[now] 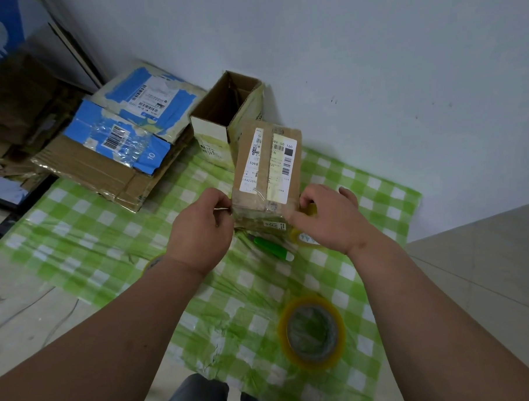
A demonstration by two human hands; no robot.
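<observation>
- Small brown cardboard box with white shipping labels (266, 176): upright between the two hands, near end toward them, resting on a green-and-white checked plastic sheet (107, 237).
- Left hand (202, 230): fingers curled, pinching what looks like a thin strip of clear tape (222, 208) at the box's left near corner, the strip drawn taut to the cardboard.
- Right hand (327, 218): curled round a yellowish roll of clear tape (306, 238), held against the box's right near corner.
- Judged light: small, thin-walled, likely to slide or tip on the slick sheet under a sideways pull. Worth bracing with a palm while taping.
- Probably stiff along edges and corners, softer mid-panel, with flaps likely to give if pressed at the centre seam. Best held at the two near corners or flat across opposite side walls.
- Old tape and glossy labels on top: slippery, poor purchase for fingertips. Bare cardboard on the sides better.
- Tape itself: thin, clingy, prone to folding onto itself. Best kept taut.
- Just below the hands: green-handled utility knife (273, 248) lying on the sheet.
- Nearer the body, beside the right forearm: second yellowish tape roll (281, 330), lying flat.
- Beyond the hands: open-topped cardboard carton (218, 132) just behind the box. Further beyond the left hand: stack of flattened cartons with blue printing (115, 146).
</observation>
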